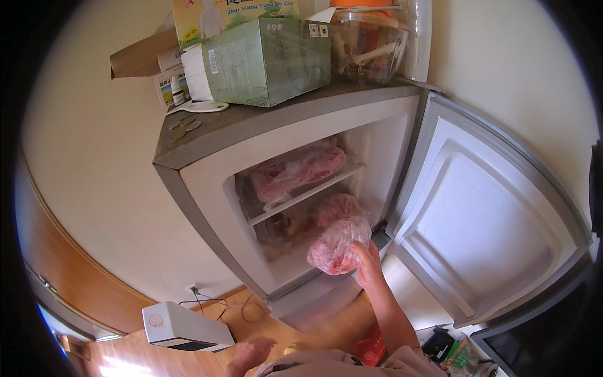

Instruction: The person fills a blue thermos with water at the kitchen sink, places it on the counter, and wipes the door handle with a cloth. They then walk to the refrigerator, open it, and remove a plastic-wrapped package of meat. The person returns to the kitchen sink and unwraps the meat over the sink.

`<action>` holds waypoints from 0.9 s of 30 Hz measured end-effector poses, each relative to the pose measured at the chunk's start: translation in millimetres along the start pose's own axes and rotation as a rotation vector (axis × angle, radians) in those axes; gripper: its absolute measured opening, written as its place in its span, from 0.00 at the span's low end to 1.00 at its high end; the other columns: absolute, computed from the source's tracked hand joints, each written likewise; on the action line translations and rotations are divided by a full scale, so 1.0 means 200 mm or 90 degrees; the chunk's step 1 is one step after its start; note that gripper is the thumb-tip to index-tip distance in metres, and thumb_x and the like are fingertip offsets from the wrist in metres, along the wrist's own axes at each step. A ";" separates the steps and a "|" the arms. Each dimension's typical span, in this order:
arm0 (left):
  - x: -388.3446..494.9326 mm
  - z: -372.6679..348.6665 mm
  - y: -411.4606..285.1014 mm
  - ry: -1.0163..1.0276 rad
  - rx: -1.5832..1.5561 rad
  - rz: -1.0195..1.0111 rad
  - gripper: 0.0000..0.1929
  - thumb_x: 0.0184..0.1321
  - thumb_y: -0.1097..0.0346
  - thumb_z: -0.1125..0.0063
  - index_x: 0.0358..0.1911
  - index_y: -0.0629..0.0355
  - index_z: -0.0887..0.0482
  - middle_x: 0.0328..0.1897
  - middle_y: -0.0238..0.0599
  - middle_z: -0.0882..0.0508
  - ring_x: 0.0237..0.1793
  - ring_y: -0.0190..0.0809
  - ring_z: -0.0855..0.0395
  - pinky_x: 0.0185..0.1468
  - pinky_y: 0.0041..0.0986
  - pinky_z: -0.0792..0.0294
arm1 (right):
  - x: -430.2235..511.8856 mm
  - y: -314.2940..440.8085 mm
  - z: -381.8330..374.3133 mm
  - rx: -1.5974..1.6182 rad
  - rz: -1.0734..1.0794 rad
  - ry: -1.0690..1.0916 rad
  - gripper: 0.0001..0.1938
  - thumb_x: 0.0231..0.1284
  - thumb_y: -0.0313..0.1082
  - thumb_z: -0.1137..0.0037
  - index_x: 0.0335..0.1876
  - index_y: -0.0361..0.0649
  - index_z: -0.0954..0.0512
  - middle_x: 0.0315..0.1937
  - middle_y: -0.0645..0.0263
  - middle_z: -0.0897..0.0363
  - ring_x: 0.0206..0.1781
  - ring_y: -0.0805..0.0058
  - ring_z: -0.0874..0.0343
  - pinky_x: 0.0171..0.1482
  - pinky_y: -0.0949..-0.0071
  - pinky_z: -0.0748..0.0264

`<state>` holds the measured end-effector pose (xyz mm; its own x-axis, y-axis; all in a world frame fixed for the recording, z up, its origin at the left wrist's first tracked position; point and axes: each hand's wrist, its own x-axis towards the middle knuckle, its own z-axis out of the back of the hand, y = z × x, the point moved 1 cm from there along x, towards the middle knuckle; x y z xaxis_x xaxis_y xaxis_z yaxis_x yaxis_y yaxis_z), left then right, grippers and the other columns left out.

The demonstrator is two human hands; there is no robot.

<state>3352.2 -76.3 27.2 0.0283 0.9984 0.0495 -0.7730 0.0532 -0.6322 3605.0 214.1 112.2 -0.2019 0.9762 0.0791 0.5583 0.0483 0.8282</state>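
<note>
My right hand [370, 264] grips a plastic bag of frozen meat [337, 247], thumb on top, just in front of the lower freezer compartment. Behind it another bag of frozen meat [339, 207] lies inside. On the freezer shelf [306, 194] rests a larger wrapped piece of frozen meat [301, 169]. A round container [278, 226] sits at the lower left of the compartment, partly in shadow. The freezer door [490, 212] stands swung out to the right. Low in the view, my left hand [256, 351] hangs over the floor with nothing visible in it; its fingers are partly blurred.
Atop the refrigerator are a green box [268, 63], a clear plastic container [367, 47], a white spoon-like item [205, 107] and several coins [186, 125]. A white appliance [183, 327] stands on the wooden floor near cords. A red bag [370, 348] lies below my right arm.
</note>
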 end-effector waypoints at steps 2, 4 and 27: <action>0.01 0.01 -0.01 0.008 0.003 0.003 0.07 0.59 0.69 0.43 0.38 0.53 0.14 0.36 0.38 0.13 0.39 0.47 0.14 0.42 0.34 0.22 | -0.01 0.00 0.02 0.037 -0.020 0.007 0.24 0.59 0.33 0.41 0.60 0.36 0.31 0.53 0.61 0.24 0.54 0.73 0.24 0.56 0.71 0.29; 0.01 0.01 -0.02 0.004 0.001 -0.007 0.06 0.59 0.69 0.43 0.38 0.53 0.14 0.36 0.38 0.13 0.38 0.47 0.14 0.42 0.34 0.22 | -0.02 -0.01 0.06 0.057 -0.025 0.002 0.24 0.60 0.35 0.41 0.61 0.36 0.31 0.52 0.62 0.23 0.54 0.73 0.24 0.55 0.72 0.28; -0.04 0.02 0.01 -0.023 -0.022 -0.008 0.06 0.58 0.70 0.43 0.37 0.53 0.15 0.34 0.37 0.13 0.36 0.47 0.15 0.38 0.36 0.22 | 0.03 -0.20 0.08 0.543 -0.140 0.193 0.25 0.63 0.49 0.47 0.62 0.46 0.30 0.56 0.57 0.26 0.53 0.62 0.22 0.50 0.68 0.20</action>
<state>3347.8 -83.9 28.0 0.0144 0.9963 0.0846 -0.7508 0.0667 -0.6572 3594.5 220.8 71.4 -0.5085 0.8350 0.2100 0.8603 0.4827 0.1639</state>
